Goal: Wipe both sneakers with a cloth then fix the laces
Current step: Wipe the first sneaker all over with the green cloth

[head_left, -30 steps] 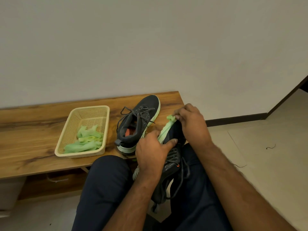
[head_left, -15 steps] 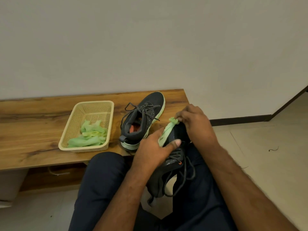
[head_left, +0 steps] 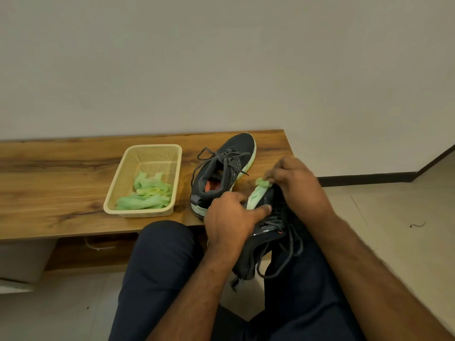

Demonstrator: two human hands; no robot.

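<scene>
left hand (head_left: 230,217) grips sneaker (head_left: 264,239) — right hand (head_left: 294,183) pinches cloth (head_left: 263,183) at its sole edge.

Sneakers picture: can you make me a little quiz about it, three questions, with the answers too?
1. True or false: the basket holds green cloths.
2. Which hand rubs a small green cloth on the held sneaker: A left, B right?
3. Where does the other sneaker sit?

Key:
1. True.
2. B: the right hand pinches the cloth; the left hand grips the sneaker.
3. On the wooden bench, right of the basket.
</scene>
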